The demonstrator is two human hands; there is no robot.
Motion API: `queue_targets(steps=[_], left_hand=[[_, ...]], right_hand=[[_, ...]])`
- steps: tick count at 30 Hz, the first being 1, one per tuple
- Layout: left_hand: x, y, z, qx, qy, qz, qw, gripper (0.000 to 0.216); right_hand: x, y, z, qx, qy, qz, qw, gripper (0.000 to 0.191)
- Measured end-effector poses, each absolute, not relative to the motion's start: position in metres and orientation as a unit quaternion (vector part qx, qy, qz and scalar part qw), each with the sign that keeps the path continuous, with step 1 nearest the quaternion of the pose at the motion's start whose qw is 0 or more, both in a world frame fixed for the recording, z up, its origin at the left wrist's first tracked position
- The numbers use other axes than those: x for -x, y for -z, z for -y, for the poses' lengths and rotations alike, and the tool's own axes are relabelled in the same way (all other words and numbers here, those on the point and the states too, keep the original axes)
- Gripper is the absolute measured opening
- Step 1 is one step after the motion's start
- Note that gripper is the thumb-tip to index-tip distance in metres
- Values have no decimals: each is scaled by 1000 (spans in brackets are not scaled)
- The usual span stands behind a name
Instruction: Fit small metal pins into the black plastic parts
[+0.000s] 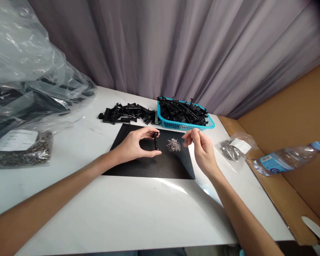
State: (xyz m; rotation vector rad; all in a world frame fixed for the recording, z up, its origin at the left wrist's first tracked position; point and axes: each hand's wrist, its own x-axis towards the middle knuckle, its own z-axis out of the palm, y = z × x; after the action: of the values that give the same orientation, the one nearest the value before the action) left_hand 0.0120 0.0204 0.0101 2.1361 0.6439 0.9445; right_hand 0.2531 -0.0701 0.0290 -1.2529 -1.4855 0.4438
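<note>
My left hand [134, 145] grips a narrow black plastic part [156, 141] by its two ends, between thumb and fingers, above the black mat [146, 169]. Right of that part, a small heap of tiny silvery metal pieces [174, 145] lies on the mat. My right hand [200, 147] is raised past the heap, over the mat's right edge, with thumb and forefinger pinched together. A tiny dark tip shows at the pinch, too small to name. The two hands are apart.
A blue basket [186, 126] full of black parts stands behind the mat, with loose black parts [128, 113] left of it. Plastic bags [18, 149] fill the left side. At right lie a small bag of metal pieces [230, 151] and a plastic bottle [288, 158] by cardboard.
</note>
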Motion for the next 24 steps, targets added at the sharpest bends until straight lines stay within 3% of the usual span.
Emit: queue_targets(steps=[7, 11, 18, 24], left_hand=[[-9, -5, -29, -811, -382, -260, 360, 59], [-9, -6, -28, -815, -383, -260, 349, 57], [-11, -9, -23, -823, -369, -267, 340, 58], [-11, -13, -18, -850, -322, -298, 293, 63]], right_hand=[[-266, 0, 59, 542, -8, 794, 275, 36], [-255, 10, 61, 511, 37, 837, 193, 35], [-251, 12, 54, 517, 38, 801, 299, 20], [-250, 5, 61, 514, -104, 752, 399, 15]])
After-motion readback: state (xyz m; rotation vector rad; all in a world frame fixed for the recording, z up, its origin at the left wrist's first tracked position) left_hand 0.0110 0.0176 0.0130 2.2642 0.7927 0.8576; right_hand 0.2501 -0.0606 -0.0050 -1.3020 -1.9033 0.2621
